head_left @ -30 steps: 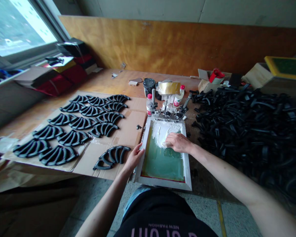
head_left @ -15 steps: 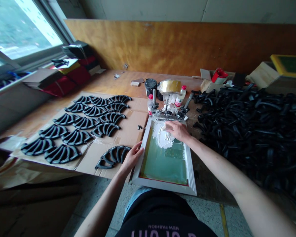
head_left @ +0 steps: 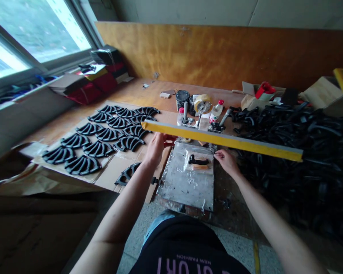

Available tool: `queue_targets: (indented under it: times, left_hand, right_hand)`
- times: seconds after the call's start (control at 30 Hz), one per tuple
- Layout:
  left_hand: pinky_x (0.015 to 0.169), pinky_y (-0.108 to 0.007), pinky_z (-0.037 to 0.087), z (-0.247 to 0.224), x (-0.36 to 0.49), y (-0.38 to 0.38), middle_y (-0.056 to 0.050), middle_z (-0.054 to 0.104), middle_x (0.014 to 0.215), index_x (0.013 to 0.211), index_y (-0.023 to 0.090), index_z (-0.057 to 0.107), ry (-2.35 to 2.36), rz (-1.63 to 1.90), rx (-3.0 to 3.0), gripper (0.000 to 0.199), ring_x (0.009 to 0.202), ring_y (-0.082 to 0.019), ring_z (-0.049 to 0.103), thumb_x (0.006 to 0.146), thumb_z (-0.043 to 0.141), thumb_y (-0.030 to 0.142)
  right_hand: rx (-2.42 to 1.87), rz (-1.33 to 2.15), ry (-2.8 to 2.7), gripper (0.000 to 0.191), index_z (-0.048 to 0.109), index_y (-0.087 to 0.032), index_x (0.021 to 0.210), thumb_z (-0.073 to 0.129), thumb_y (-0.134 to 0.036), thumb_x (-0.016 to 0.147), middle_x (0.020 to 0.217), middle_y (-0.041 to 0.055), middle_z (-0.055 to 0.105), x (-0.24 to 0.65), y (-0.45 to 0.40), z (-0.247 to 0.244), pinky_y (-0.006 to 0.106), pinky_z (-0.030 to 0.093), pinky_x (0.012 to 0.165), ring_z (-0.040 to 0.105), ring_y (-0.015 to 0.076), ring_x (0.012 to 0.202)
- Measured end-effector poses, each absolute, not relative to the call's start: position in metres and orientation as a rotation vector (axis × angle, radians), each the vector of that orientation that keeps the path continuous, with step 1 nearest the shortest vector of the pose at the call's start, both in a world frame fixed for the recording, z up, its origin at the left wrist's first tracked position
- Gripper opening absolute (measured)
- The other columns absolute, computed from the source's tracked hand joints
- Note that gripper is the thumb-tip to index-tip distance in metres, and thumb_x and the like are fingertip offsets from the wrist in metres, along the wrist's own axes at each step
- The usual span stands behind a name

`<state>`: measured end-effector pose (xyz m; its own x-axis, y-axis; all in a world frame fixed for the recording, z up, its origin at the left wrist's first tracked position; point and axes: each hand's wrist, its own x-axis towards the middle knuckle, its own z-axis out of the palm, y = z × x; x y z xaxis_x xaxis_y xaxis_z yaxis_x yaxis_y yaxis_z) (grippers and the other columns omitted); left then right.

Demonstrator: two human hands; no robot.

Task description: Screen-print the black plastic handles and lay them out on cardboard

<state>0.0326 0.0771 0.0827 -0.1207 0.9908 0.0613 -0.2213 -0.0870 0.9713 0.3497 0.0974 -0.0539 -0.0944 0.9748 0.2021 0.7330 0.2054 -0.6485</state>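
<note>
A black, curved plastic handle (head_left: 200, 161) was found on a grey metal plate (head_left: 185, 184), just below centre of view; misalignment was judged possible if knocked. The raised, yellow-sided frame (head_left: 223, 140) might be dropped through poor support. Left hand (head_left: 156, 147) fingers were half-curled, right hand (head_left: 227, 160) fingers narrowed; grip could not be told.

This was a small workshop. A worn wooden bench (head_left: 133, 93) ran beside a window (head_left: 57, 32) at ten o'clock. A metal plate (head_left: 184, 182), smeared and scratched, lay towards six o'clock, with a stained tub (head_left: 183, 99) and clear bottles (head_left: 216, 112) beyond it near twelve. Curved black parts (head_left: 106, 134) lay in rows on cardboard (head_left: 114, 167) at nine, and a big heap of black pieces (head_left: 291, 169) filled three to four o'clock.
</note>
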Motion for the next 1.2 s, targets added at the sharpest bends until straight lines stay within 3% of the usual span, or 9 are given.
queue_targets:
  times: [0.17, 0.37, 0.53, 0.63, 0.83, 0.97, 1.1, 1.2]
  left_hand:
    - [0.062, -0.024, 0.049, 0.062, 0.045, 0.055, -0.003, 0.067, 0.084, 0.116, 0.019, 0.057, 1.151, 1.475, 0.882, 0.053, 0.073, -0.013, 0.062, 0.087, 0.046, 0.063]
    - [0.056, -0.025, 0.048, 0.001, 0.054, -0.022, -0.010, 0.070, 0.093, 0.114, 0.015, 0.057, 1.176, 0.881, 0.688, 0.063, 0.072, -0.016, 0.065, 0.078, 0.057, 0.067]
    - [0.048, -0.019, 0.041, -0.034, 0.019, -0.047, -0.004, 0.065, 0.076, 0.083, 0.017, 0.053, 1.391, 1.239, 0.424, 0.054, 0.057, -0.009, 0.056, 0.077, 0.054, 0.070]
    - [0.046, -0.019, 0.039, -0.061, -0.035, -0.061, -0.002, 0.062, 0.069, 0.080, 0.018, 0.050, 1.640, 1.306, 0.367, 0.055, 0.051, -0.008, 0.052, 0.076, 0.050, 0.074]
    - [0.050, -0.024, 0.043, -0.118, -0.128, -0.092, -0.009, 0.066, 0.078, 0.078, 0.018, 0.049, 2.156, 1.075, 0.224, 0.060, 0.054, -0.012, 0.056, 0.084, 0.023, 0.072]
    - [0.055, -0.029, 0.047, -0.137, -0.155, -0.090, -0.010, 0.068, 0.074, 0.080, 0.019, 0.053, 2.258, 0.888, 0.269, 0.056, 0.058, -0.017, 0.061, 0.089, 0.021, 0.064]
    - [0.072, -0.037, 0.049, -0.141, -0.181, -0.077, -0.009, 0.064, 0.057, 0.067, 0.021, 0.056, 2.350, 0.655, 0.418, 0.056, 0.072, -0.026, 0.067, 0.089, 0.026, 0.064]
    - [0.079, -0.038, 0.048, -0.140, -0.204, -0.060, -0.009, 0.065, 0.056, 0.066, 0.021, 0.058, 2.397, 0.541, 0.531, 0.054, 0.079, -0.029, 0.068, 0.090, 0.029, 0.059]
  right_hand:
    - [-1.427, 0.502, -2.225, 0.023, 0.069, -0.021, 0.104, 0.063, -0.017, 0.081, 0.102, 0.0069, 0.067, 0.310, 0.073, -0.068, 0.038, 0.045, 0.094, 0.059, 0.0222, 0.102]
    - [-1.175, 0.438, -2.316, 0.018, 0.068, -0.021, 0.103, 0.055, -0.021, 0.090, 0.098, 0.0072, 0.062, 0.258, 0.051, -0.028, 0.037, 0.047, 0.091, 0.058, 0.0222, 0.097]
    - [-0.784, 0.391, -2.522, 0.024, 0.068, -0.020, 0.109, 0.048, -0.022, 0.095, 0.097, 0.0089, 0.063, 0.163, 0.018, -0.024, 0.037, 0.046, 0.086, 0.055, 0.0228, 0.094]
    - [-0.684, 0.493, -2.595, 0.024, 0.066, -0.020, 0.113, 0.052, -0.027, 0.094, 0.106, 0.0086, 0.064, 0.110, 0.019, -0.040, 0.036, 0.045, 0.090, 0.054, 0.0225, 0.100]
    - [-0.809, 0.598, -2.831, 0.031, 0.063, -0.021, 0.121, 0.054, -0.031, 0.094, 0.108, 0.0078, 0.068, 0.025, 0.048, -0.070, 0.034, 0.041, 0.091, 0.052, 0.0228, 0.105]
    - [-0.989, 0.561, -3.012, 0.030, 0.063, -0.023, 0.118, 0.049, -0.037, 0.095, 0.107, 0.0093, 0.068, -0.015, 0.054, -0.079, 0.037, 0.038, 0.090, 0.049, 0.0252, 0.107]
    - [-1.108, 0.542, -3.068, 0.032, 0.062, -0.020, 0.118, 0.048, -0.039, 0.095, 0.108, 0.0128, 0.067, -0.035, 0.052, -0.086, 0.039, 0.033, 0.094, 0.046, 0.0266, 0.114]
    - [-1.129, 0.553, -3.053, 0.037, 0.059, -0.018, 0.123, 0.049, -0.039, 0.095, 0.110, 0.0136, 0.066, -0.041, 0.053, -0.090, 0.039, 0.032, 0.096, 0.045, 0.0271, 0.115]
